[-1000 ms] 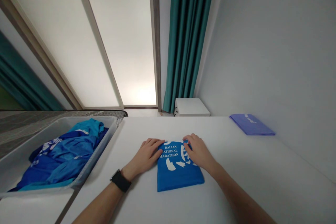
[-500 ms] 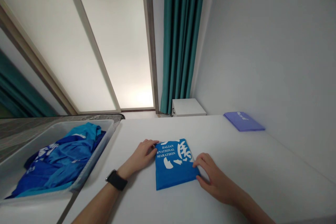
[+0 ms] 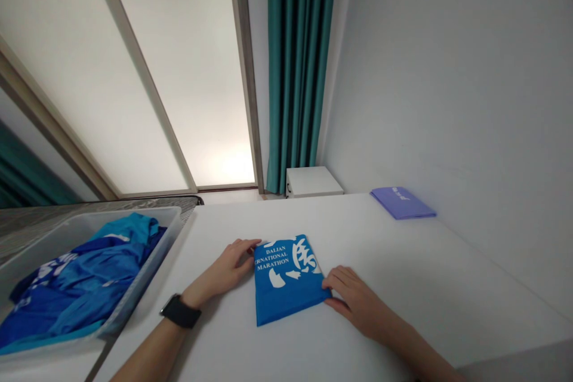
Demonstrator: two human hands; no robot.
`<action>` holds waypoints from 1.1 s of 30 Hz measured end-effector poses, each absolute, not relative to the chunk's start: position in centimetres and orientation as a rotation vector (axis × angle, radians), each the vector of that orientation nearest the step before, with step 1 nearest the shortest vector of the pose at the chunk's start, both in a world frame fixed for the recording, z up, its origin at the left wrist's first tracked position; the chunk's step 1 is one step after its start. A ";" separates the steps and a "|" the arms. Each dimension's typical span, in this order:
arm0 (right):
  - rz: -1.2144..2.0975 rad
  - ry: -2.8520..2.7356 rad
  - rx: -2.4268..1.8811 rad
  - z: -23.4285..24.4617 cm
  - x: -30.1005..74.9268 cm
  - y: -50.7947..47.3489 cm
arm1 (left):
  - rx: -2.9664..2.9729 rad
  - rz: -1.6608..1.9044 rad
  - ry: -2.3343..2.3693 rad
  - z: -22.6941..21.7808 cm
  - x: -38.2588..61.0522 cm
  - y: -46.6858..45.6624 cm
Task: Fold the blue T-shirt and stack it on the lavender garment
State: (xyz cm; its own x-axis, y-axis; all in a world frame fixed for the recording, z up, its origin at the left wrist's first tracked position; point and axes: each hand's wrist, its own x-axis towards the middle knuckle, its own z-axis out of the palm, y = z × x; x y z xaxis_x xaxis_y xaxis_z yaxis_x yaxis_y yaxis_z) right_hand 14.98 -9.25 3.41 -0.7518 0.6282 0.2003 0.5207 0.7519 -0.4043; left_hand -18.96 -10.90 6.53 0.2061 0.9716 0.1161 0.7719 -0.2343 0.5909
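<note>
**Left hand point(image 3: 226, 265) and right hand point(image 3: 356, 297) are flanking a folded blue shirt point(image 3: 286, 280) on the white table point(image 3: 416, 274).**

Vs the earlier frame: right hand is sitting lower, at the shirt's lower right edge instead of on the print, so more of the print is showing. Left fingers point(image 3: 244, 248) are touching the shirt's left edge, right fingers point(image 3: 333, 277) its right edge; both hands are loosely open, neither gripping. First letters of the print are cut off at the left edge; can't tell if a fold is hiding them. Plastic tub point(image 3: 138, 274) of blue clothes point(image 3: 76, 286) is sitting left, cut off by the frame. Folded purple cloth point(image 3: 401, 203) is lying against the wall, its print too small to read.
</note>
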 end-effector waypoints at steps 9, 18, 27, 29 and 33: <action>0.409 -2.631 -0.913 3.8 15.1 -7.0 | 1.988 0.497 1.592 7.5 -20.4 -11.1; 0.430 -2.618 -0.880 3.5 15.0 -7.0 | 2.349 0.408 1.623 7.6 -18.9 -14.1; 0.480 -2.597 -0.851 3.3 14.1 -9.1 | 2.672 0.410 1.850 5.0 -13.3 -20.5; 0.475 -2.592 -0.866 3.2 13.8 -9.4 | 2.694 0.410 1.930 3.9 -13.8 -20.7; 0.432 -2.598 -0.866 2.8 13.5 -9.4 | 2.767 0.410 1.921 3.3 -14.9 -20.5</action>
State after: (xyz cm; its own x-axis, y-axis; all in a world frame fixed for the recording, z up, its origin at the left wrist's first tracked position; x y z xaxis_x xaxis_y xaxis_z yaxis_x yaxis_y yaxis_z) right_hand 13.48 -9.42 2.84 -0.7442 0.6218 0.2441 0.5095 0.7647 -0.3946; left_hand -14.95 -20.46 3.28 0.3404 0.8784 0.3354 0.9388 -0.3375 -0.0689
